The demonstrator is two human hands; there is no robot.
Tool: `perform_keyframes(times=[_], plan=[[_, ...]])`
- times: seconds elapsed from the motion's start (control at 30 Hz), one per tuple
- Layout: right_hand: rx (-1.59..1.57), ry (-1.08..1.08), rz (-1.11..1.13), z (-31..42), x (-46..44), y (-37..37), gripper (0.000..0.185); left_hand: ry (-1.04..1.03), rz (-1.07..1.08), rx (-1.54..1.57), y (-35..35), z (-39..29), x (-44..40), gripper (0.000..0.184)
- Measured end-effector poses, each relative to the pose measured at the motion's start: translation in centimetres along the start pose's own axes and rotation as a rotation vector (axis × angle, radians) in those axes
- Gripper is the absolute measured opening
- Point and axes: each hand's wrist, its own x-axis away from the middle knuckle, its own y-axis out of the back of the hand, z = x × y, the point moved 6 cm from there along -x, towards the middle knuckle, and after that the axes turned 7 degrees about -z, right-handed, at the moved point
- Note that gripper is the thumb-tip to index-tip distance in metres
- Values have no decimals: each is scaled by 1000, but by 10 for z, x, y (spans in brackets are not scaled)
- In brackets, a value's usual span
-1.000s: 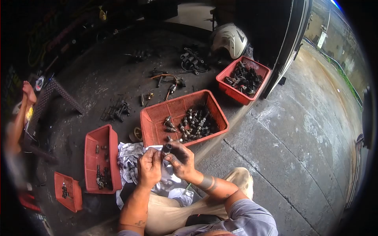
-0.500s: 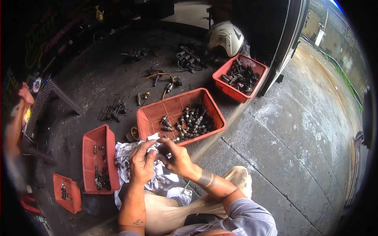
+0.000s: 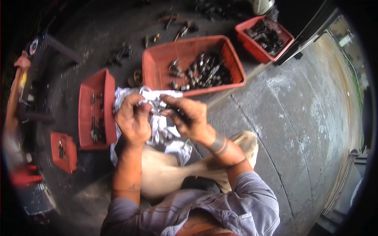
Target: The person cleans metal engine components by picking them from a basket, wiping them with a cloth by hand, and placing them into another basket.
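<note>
My left hand [image 3: 134, 120] is closed, thumb against curled fingers, above a crumpled white rag [image 3: 159, 129]. What it pinches, if anything, is hidden. My right hand [image 3: 187, 118] faces it, fingers and thumb closed around a small metal part [image 3: 162, 105] whose shape is blurred and mostly covered. Dark grime marks the fingertips of both hands. Just beyond the hands stands a large red plastic basket [image 3: 155, 80] with many metal injector-like parts [image 3: 204, 70] inside. Left of the rag is a narrow red basket [image 3: 86, 114] with a few metal parts.
A small red tray [image 3: 67, 159] with metal pieces sits at the lower left. Another red basket [image 3: 252, 51] of dark parts stands by the door frame. Loose parts [image 3: 120, 54] lie on the dark floor. Another person's foot [image 3: 23, 61] shows at far left.
The view has tilted downward, so the baskets appear higher and more of my shirt shows. My hands have moved slightly apart, opening a gap over the rag.
</note>
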Motion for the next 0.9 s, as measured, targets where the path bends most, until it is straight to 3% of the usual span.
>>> perform_keyframes(times=[0.1, 0.2, 0.3, 0.37, 0.4, 0.5, 0.7, 0.77, 0.8, 0.83, 0.9], plan=[[-274, -115, 15, 4, -1, -1, 24, 279, 106, 612, -5, 2, 1, 21], [-431, -178, 93, -3, -2, -4, 21, 354, 145, 779, -11, 3, 1, 22], [-551, -229, 155, -3, -2, -7, 20, 313, -5, 667, -6, -2, -2, 26], [-529, -236, 182, -4, 0, -11, 21, 80, 210, 403, -1, -12, -2, 34], [-498, -230, 169, -7, 3, -11, 21, -111, 294, 101, 1, -21, -3, 41], [-376, -116, 184, -6, 0, -7, 14, -326, 290, -165, -7, -29, -6, 40], [-465, -189, 194, -13, 15, -13, 25, -261, 239, -90, -8, -35, 5, 41], [-578, -345, 147, -14, 17, -15, 36, -328, 181, -145, -7, -41, 9, 35], [-575, -313, 79, -12, 18, -15, 38, -416, 192, -192, -7, -40, 13, 31], [-578, -399, 131, -14, 21, -15, 46, -438, 206, -162, -8, -40, 15, 32], [-548, -85, 51, -1, 8, -10, 29, -435, 216, -159, -9, -47, 15, 28]])
